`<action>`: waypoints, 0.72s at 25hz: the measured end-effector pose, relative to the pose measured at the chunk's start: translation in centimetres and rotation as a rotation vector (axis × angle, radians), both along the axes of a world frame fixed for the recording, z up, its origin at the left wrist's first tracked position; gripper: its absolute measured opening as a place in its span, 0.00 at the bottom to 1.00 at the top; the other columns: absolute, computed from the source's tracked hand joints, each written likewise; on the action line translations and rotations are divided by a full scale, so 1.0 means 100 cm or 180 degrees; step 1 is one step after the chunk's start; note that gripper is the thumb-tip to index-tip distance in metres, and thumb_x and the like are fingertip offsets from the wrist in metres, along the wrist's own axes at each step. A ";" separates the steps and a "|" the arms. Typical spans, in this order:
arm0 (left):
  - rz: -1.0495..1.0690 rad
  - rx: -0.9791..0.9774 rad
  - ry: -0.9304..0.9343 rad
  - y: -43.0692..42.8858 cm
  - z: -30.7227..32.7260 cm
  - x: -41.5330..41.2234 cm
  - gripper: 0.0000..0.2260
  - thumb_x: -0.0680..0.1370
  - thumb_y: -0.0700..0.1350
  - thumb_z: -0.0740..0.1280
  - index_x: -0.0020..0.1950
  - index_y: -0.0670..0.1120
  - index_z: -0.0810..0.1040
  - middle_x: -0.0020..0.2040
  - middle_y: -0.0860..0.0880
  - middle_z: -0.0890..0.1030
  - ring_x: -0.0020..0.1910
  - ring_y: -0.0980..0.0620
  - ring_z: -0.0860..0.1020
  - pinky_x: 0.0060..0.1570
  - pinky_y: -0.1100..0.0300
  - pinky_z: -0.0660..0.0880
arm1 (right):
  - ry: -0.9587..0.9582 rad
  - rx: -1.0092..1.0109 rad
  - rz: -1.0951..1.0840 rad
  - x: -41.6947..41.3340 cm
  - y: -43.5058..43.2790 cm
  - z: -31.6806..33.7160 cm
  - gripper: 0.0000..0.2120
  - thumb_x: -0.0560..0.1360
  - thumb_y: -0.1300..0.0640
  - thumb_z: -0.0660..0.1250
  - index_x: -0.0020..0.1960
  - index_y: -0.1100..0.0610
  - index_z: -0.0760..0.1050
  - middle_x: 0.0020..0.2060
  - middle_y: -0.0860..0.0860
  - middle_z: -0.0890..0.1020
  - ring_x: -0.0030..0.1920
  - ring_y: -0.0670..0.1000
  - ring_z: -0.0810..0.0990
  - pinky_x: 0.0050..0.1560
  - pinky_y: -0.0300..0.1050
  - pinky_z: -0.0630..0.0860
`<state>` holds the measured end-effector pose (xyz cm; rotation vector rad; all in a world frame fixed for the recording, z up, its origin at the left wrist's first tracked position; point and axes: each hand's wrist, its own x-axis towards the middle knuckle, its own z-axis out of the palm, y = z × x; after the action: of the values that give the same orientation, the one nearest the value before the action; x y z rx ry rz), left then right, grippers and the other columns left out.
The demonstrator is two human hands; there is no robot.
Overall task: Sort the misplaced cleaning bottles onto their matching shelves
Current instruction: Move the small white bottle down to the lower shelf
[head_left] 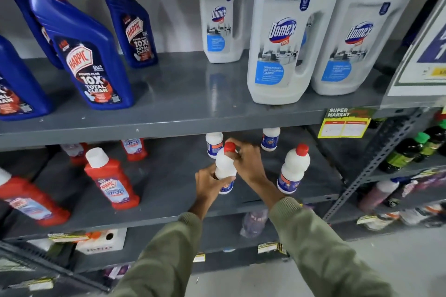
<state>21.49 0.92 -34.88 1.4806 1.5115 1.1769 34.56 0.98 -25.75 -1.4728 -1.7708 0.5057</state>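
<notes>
A small white bottle with a red cap [225, 168] stands on the middle grey shelf [169, 202]. My left hand [208, 182] grips its lower body and my right hand [248, 161] wraps its neck from the right. A like white bottle [293, 171] stands to the right, and two more white ones, one [213, 143] and another [270, 138], stand behind. Red Harpic bottles, such as one [111, 179], fill the left of this shelf. On the upper shelf [183, 113] are blue Harpic bottles [82, 48] at left and large white Domex jugs [288, 31] at right.
A yellow price tag [344, 123] hangs on the upper shelf's edge. A slanted metal brace [376, 164] stands right of the bottles, with dark green-capped bottles [410, 152] beyond it. The lower shelf holds a white box [101, 242] and a wrapped item [253, 223].
</notes>
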 end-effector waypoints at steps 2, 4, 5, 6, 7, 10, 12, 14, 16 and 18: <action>0.0014 -0.0098 0.0002 0.009 -0.011 0.002 0.20 0.60 0.44 0.81 0.50 0.44 0.85 0.43 0.47 0.88 0.44 0.48 0.86 0.44 0.51 0.84 | 0.0013 -0.0092 0.0059 -0.002 0.009 -0.009 0.03 0.74 0.61 0.68 0.47 0.57 0.77 0.43 0.55 0.85 0.40 0.50 0.78 0.41 0.38 0.71; 0.0067 -0.0124 -0.0051 0.013 -0.020 0.004 0.21 0.60 0.42 0.81 0.52 0.44 0.85 0.44 0.46 0.88 0.44 0.50 0.86 0.45 0.52 0.84 | 0.0046 -0.0149 0.0100 -0.004 0.014 -0.015 0.05 0.73 0.62 0.68 0.49 0.57 0.78 0.46 0.54 0.85 0.43 0.51 0.80 0.42 0.34 0.72; 0.0077 -0.0132 -0.0071 0.014 -0.022 0.005 0.22 0.60 0.43 0.81 0.53 0.44 0.85 0.44 0.47 0.88 0.44 0.51 0.86 0.45 0.54 0.84 | 0.0077 -0.0137 0.0103 -0.005 0.016 -0.017 0.06 0.73 0.62 0.68 0.49 0.57 0.78 0.48 0.54 0.86 0.45 0.51 0.81 0.43 0.34 0.73; 0.0066 -0.0146 -0.0080 0.015 -0.025 0.005 0.22 0.60 0.43 0.81 0.53 0.45 0.84 0.44 0.49 0.88 0.43 0.55 0.86 0.44 0.57 0.83 | 0.0114 -0.0120 0.0111 -0.004 0.018 -0.018 0.07 0.73 0.62 0.69 0.50 0.57 0.78 0.48 0.53 0.86 0.47 0.51 0.82 0.45 0.35 0.74; 0.0058 -0.0161 -0.0081 0.015 -0.026 0.005 0.23 0.60 0.44 0.81 0.53 0.46 0.84 0.43 0.52 0.87 0.42 0.60 0.85 0.43 0.61 0.83 | 0.0137 -0.0103 0.0137 -0.003 0.018 -0.018 0.07 0.73 0.62 0.69 0.51 0.57 0.79 0.49 0.53 0.86 0.47 0.52 0.83 0.46 0.37 0.75; 0.0031 -0.0236 -0.0023 0.015 -0.026 0.003 0.24 0.60 0.44 0.81 0.55 0.47 0.83 0.43 0.57 0.85 0.40 0.70 0.82 0.40 0.72 0.79 | 0.0212 -0.0088 0.0231 -0.002 0.019 -0.020 0.08 0.74 0.60 0.69 0.52 0.58 0.79 0.50 0.53 0.86 0.49 0.52 0.83 0.51 0.42 0.79; 0.0003 -0.0260 0.0030 0.014 -0.025 0.002 0.23 0.61 0.44 0.81 0.55 0.46 0.83 0.44 0.55 0.85 0.39 0.69 0.82 0.40 0.73 0.78 | 0.0280 -0.0149 0.0256 -0.004 0.018 -0.019 0.09 0.74 0.60 0.69 0.54 0.58 0.79 0.53 0.54 0.85 0.53 0.53 0.83 0.56 0.44 0.80; 0.0011 -0.0236 0.0077 0.011 -0.022 0.000 0.22 0.61 0.44 0.81 0.54 0.45 0.84 0.44 0.53 0.86 0.40 0.66 0.83 0.39 0.74 0.78 | 0.0300 -0.0172 0.0286 -0.006 0.016 -0.018 0.09 0.74 0.62 0.69 0.54 0.59 0.79 0.54 0.55 0.85 0.54 0.53 0.83 0.56 0.43 0.79; 0.0047 -0.0197 0.0134 0.008 -0.023 -0.001 0.20 0.61 0.44 0.81 0.52 0.45 0.84 0.43 0.51 0.87 0.42 0.59 0.85 0.40 0.69 0.80 | 0.0262 -0.0153 0.0302 -0.006 0.015 -0.018 0.09 0.74 0.63 0.69 0.54 0.59 0.79 0.52 0.55 0.85 0.52 0.54 0.83 0.54 0.42 0.79; 0.0069 -0.0197 0.0193 0.005 -0.022 -0.002 0.20 0.61 0.45 0.81 0.52 0.44 0.84 0.44 0.48 0.88 0.43 0.54 0.85 0.43 0.63 0.82 | 0.0238 -0.0135 0.0299 -0.006 0.013 -0.020 0.08 0.74 0.62 0.69 0.53 0.59 0.79 0.51 0.56 0.85 0.51 0.54 0.83 0.54 0.46 0.80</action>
<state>21.32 1.45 -37.11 1.4738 1.5942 1.0967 33.98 2.25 -27.73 -1.3861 -1.7862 0.6420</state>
